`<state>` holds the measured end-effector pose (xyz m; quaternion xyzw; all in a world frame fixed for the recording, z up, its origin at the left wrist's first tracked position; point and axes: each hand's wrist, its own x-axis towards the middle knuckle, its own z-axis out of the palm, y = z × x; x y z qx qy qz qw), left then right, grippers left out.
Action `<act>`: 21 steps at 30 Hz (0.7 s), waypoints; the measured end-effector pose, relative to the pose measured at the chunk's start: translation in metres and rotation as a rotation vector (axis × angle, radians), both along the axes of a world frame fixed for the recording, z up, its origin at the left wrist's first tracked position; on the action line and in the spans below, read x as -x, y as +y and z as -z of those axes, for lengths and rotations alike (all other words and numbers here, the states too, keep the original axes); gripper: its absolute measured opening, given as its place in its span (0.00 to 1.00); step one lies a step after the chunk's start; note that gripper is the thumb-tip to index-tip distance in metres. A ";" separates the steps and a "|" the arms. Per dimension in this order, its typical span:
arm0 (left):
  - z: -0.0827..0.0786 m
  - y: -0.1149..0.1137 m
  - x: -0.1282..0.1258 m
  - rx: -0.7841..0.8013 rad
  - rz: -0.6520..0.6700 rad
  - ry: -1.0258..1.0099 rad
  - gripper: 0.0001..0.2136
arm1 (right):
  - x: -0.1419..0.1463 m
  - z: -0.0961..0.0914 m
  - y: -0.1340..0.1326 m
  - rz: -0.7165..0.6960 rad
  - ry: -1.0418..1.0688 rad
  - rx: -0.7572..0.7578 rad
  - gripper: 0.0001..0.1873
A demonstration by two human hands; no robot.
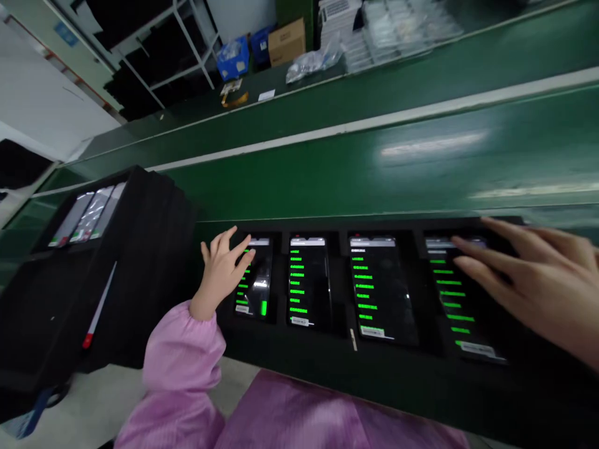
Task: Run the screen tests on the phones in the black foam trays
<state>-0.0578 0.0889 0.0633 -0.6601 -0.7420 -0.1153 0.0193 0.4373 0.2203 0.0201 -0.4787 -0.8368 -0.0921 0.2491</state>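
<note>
A black tray (pixel 339 226) lies along the near edge of the green bench and holds several phones with green text on dark screens. My left hand (pixel 223 269), in a pink sleeve, has its fingers spread flat over the leftmost phone (pixel 256 287). My right hand (pixel 528 274) stretches out open over the rightmost phone (pixel 456 305), fingertips near its top. Two more phones (pixel 306 280) (pixel 381 287) lie untouched between them. Neither hand holds anything.
A tall stack of black trays (pixel 140 268) stands at the left, with more phones (pixel 88 215) on top and a red-tipped white pen (pixel 99 308) lying on it. The green conveyor belt (pixel 374 162) runs behind. Boxes, bags and clear trays (pixel 397 28) sit at the far side.
</note>
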 end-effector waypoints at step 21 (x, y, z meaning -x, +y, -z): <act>0.025 -0.032 0.007 -0.232 0.135 -0.131 0.20 | 0.021 -0.026 -0.050 -0.029 -0.070 -0.017 0.16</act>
